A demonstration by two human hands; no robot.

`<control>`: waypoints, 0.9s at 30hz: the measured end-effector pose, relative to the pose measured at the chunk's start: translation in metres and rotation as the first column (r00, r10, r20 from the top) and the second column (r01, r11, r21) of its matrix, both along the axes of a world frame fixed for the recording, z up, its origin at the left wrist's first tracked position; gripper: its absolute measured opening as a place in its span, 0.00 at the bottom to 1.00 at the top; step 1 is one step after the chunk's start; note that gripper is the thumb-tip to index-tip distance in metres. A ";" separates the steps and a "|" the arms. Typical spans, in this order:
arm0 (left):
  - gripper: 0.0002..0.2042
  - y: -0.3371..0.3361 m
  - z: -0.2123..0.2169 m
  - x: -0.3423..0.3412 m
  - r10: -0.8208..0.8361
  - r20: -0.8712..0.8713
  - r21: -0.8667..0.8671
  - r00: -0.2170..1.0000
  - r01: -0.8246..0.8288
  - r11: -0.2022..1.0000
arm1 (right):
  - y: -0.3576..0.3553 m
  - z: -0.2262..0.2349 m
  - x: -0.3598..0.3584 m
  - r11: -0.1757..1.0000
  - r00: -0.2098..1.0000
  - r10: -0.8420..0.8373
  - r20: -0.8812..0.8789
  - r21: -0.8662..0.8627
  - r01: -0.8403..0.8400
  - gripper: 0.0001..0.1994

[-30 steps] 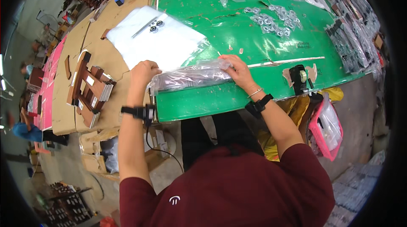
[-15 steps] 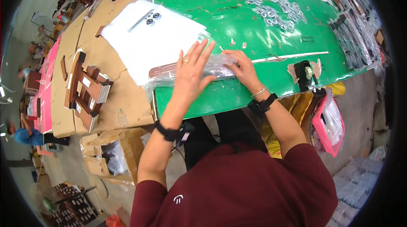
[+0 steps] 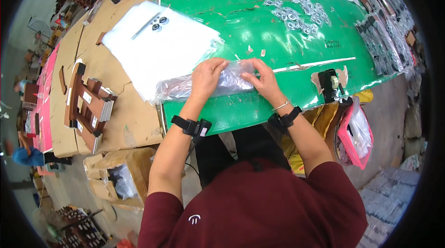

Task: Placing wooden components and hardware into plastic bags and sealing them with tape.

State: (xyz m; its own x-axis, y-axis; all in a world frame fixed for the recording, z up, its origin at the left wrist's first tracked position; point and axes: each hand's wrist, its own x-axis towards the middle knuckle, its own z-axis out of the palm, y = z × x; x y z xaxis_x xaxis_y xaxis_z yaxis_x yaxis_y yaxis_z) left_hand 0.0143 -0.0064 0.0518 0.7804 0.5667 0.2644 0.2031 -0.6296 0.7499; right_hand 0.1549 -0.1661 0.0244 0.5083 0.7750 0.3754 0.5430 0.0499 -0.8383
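A clear plastic bag (image 3: 232,84) lies along the near edge of the table, wrapped around something long. Its contents are blurred by the shiny film; a brownish tint shows at the left part. My left hand (image 3: 205,79) is closed on the bag's upper edge, thumb and fingers pressed together near its middle. At the bag's right end my right hand (image 3: 264,82) pinches the film between thumb and fingers. Left of the bag, a stack of white sheets in clear film (image 3: 153,53) carries a dark strip and small round black parts.
Brown wooden pieces (image 3: 88,104) are stacked on the cardboard at left. A tape dispenser (image 3: 330,86) stands at the green table's (image 3: 222,117) right front edge. Small bagged rings (image 3: 301,15) lie farther back. An open carton (image 3: 134,174) sits below the table.
My left hand has gone from spread fingers over the bag to gripping its upper edge. My right hand keeps its hold on the film. The brown piece inside shows less plainly.
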 end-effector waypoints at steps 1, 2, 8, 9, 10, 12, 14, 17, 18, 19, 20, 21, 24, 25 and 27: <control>0.11 0.002 -0.006 0.000 0.030 -0.054 0.008 0.998 -0.029 1.000 | 0.001 -0.001 -0.001 1.000 1.000 -0.002 0.001 -0.002 0.002 0.14; 0.12 0.004 -0.011 0.001 0.061 -0.107 0.017 0.992 -0.059 0.998 | 0.004 -0.002 -0.001 1.000 1.000 -0.008 0.011 0.027 0.008 0.16; 0.13 -0.006 -0.010 0.007 0.117 -0.087 0.112 0.989 -0.107 0.988 | 0.016 -0.017 0.010 0.999 0.976 -0.039 -0.213 0.002 0.041 0.14; 0.13 -0.007 -0.010 0.007 0.118 -0.093 0.107 0.989 -0.108 0.988 | 0.018 -0.020 0.009 0.998 0.942 -0.069 -0.328 -0.028 0.063 0.13; 0.14 -0.007 -0.010 0.008 0.129 -0.098 0.136 0.987 -0.116 0.984 | 0.023 -0.022 0.009 0.998 0.940 -0.070 -0.333 -0.034 0.062 0.13; 0.14 -0.007 -0.012 0.008 0.138 -0.104 0.161 0.985 -0.120 0.980 | 0.035 -0.023 0.010 0.987 0.941 -0.157 -0.298 -0.027 0.156 0.12; 0.14 -0.006 -0.012 0.010 0.168 -0.122 0.172 0.978 -0.146 0.974 | 0.040 -0.032 0.006 0.982 0.933 -0.187 -0.306 -0.036 0.185 0.12; 0.14 -0.006 -0.012 0.012 0.169 -0.120 0.162 0.978 -0.149 0.976 | 0.042 -0.018 -0.002 0.962 0.935 -0.271 -0.230 -0.088 0.258 0.12; 0.14 -0.006 -0.012 0.012 0.165 -0.118 0.163 0.979 -0.145 0.976 | 0.042 -0.012 -0.005 0.942 0.935 -0.325 -0.144 -0.132 0.308 0.13; 0.15 -0.007 -0.012 0.013 0.178 -0.099 0.168 0.979 -0.160 0.973 | 0.044 -0.011 -0.008 0.941 0.933 -0.329 -0.142 -0.130 0.312 0.13; 0.16 -0.007 -0.012 0.014 0.192 -0.079 0.174 0.978 -0.176 0.969 | 0.045 -0.011 -0.010 0.930 0.934 -0.351 -0.062 -0.141 0.340 0.14; 0.16 -0.006 -0.012 0.015 0.187 -0.073 0.178 0.980 -0.172 0.969 | 0.046 -0.010 -0.011 0.918 0.929 -0.370 0.020 -0.148 0.369 0.14; 0.16 0.002 -0.006 0.017 0.183 -0.237 0.105 0.954 -0.162 0.981 | 0.048 -0.008 -0.011 0.912 0.920 -0.391 0.009 -0.132 0.389 0.15; 0.16 0.005 -0.003 0.018 0.122 -0.313 0.041 0.942 -0.115 0.992 | 0.047 -0.010 -0.010 0.914 0.922 -0.388 0.011 -0.120 0.386 0.15; 0.16 0.010 -0.002 0.017 0.066 -0.380 -0.017 0.922 -0.079 0.997 | 0.041 -0.013 -0.011 0.934 0.931 -0.356 -0.081 -0.065 0.351 0.13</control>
State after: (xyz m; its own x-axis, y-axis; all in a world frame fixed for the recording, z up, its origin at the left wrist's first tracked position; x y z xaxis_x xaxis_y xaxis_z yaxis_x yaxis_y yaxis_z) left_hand 0.0310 0.0040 0.0497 0.7753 0.6286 -0.0618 0.5204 -0.5802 0.6266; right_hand 0.1440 -0.1248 0.0110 0.7825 0.5554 0.2816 0.4403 -0.1737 -0.8809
